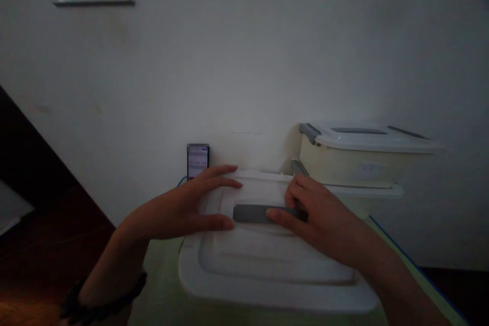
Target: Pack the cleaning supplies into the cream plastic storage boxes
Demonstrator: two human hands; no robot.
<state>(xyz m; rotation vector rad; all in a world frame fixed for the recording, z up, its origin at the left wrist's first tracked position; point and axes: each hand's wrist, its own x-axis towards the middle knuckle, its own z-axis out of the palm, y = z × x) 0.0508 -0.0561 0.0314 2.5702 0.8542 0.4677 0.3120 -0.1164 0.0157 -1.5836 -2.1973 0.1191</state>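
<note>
A white storage box lid [282,293] with a grey handle [250,213] set into its middle lies in front of me. My left hand [198,198] rests on the lid's left part, its fingers stretched out and the thumb apart, near the left end of the handle. At the handle's right end is my right hand [313,209], thumb laid on the grey strip and fingers curled in. The lid hides whatever lies beneath it.
Behind to the right, another white box [344,163] with grey latches stands against the wall. A phone [198,163] with a lit screen is propped upright behind my left hand. A green tabletop [160,285] with a blue edge lies below.
</note>
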